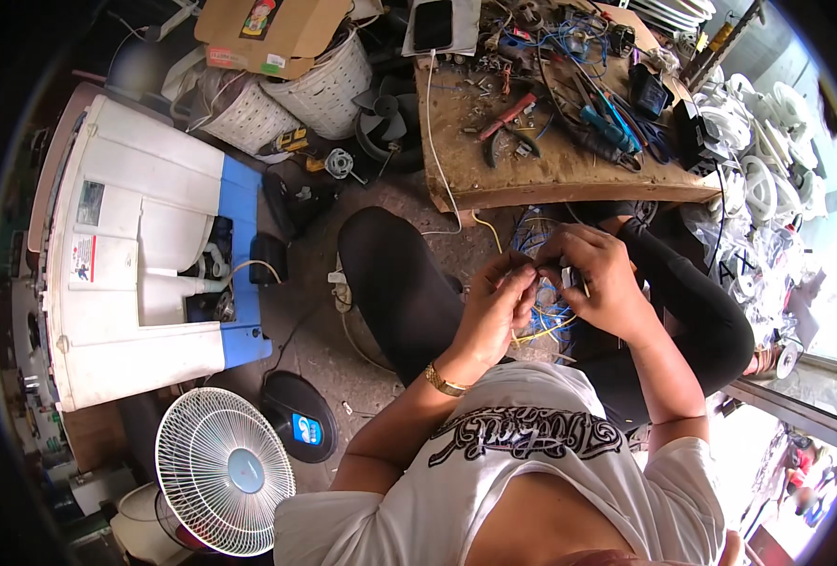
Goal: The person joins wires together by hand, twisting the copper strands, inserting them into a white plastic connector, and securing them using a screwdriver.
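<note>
My left hand [500,304], with a gold watch [447,381] on its wrist, is closed in a pinch above my lap. Its fingertips meet those of my right hand [600,275]. Between the right thumb and fingers shows a small white piece [568,276], too small to name. What the left fingertips hold is hidden. A yellow wire [490,229] runs down from the table edge to the left fingers. Under both hands lies a tangle of blue wires [552,309] with more yellow strands.
Ahead, a wooden table [485,179] bears red-handled pliers [508,115], blue-handled tools [611,123], wires and a phone [433,25]. At left stand a white-and-blue machine housing [117,311] and a fan [225,472]. White coils [768,132] pile up at right.
</note>
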The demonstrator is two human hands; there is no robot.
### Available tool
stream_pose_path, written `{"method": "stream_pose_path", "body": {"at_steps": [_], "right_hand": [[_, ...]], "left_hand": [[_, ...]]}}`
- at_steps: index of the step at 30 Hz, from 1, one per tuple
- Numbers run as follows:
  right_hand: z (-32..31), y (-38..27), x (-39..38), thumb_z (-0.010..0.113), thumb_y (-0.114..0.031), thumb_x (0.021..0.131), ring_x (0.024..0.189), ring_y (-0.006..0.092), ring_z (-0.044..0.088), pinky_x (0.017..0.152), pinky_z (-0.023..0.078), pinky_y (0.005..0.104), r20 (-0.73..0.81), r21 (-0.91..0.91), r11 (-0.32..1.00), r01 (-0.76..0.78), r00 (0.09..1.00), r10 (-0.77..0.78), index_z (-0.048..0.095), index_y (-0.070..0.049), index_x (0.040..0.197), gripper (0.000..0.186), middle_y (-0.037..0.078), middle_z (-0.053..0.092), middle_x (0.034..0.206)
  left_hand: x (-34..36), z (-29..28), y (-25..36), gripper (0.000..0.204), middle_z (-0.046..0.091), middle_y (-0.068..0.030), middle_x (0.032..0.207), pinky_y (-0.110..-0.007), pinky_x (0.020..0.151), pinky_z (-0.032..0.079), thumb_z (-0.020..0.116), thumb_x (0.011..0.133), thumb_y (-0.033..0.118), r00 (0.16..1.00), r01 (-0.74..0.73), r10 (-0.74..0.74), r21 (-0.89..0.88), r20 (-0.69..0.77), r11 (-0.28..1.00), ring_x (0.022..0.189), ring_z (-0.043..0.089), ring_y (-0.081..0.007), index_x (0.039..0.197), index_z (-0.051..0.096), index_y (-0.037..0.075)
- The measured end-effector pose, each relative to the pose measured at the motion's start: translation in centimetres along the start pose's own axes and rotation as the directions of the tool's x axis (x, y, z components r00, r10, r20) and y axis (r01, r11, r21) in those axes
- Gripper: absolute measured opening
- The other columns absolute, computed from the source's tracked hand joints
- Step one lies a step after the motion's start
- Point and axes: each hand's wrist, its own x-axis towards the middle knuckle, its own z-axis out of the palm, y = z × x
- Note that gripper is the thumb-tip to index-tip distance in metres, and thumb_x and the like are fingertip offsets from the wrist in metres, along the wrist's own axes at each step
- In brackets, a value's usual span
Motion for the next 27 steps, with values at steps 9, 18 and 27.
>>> {"method": "stream_pose_path", "body": {"at_steps": [9, 18, 27], "right_hand": [[0.4, -0.9, -1.0, 0.067, -0.001, 0.074, 0.082, 0.0317, 0.066, 0.071, 0.052, 0.0378, -0.085, 0.182, 0.967, 0.179, 0.983, -0.165, 0.057, 0.000, 0.088, 0.017, 0.016, 0.067, 0.091], [1.4, -1.6, 0.1, 0.056, 0.004, 0.088, 0.071, 0.0079, 0.051, 0.064, 0.042, 0.0222, -0.391, 0.572, 0.819, -0.040, 0.865, 0.315, 0.051, 0.000, 0.094, 0.009, 0.004, 0.060, 0.083], [1.5, 0.9, 1.7, 0.056, -0.007, 0.097, 0.065, 0.0049, 0.051, 0.057, 0.041, 0.0205, -0.176, 0.838, 0.530, -0.133, 0.853, 0.492, 0.057, 0.000, 0.109, 0.014, 0.002, 0.065, 0.085]], "left_hand": [[3.7, -4.3, -1.4, 0.020, 0.060, -0.0034, 0.081, -0.044, 0.070, 0.060, 0.044, 0.104, 0.025, 0.969, 0.122, -0.191, -0.371, -0.155, 0.921, 0.068, 0.059, -0.0165, 0.095, 0.054, 0.011], [6.1, -4.1, -1.9, 0.029, 0.064, -0.0052, 0.088, -0.044, 0.086, 0.053, 0.046, 0.103, 0.037, 0.999, 0.020, -0.002, -0.472, 0.038, 0.881, 0.085, 0.064, -0.0211, 0.102, 0.057, 0.010], [3.3, -1.3, -1.4, 0.039, 0.059, -0.0019, 0.103, -0.034, 0.078, 0.048, 0.050, 0.102, 0.034, 0.958, -0.009, 0.058, -0.172, 0.281, 0.985, 0.089, 0.058, -0.0140, 0.134, 0.049, 0.011]]}}
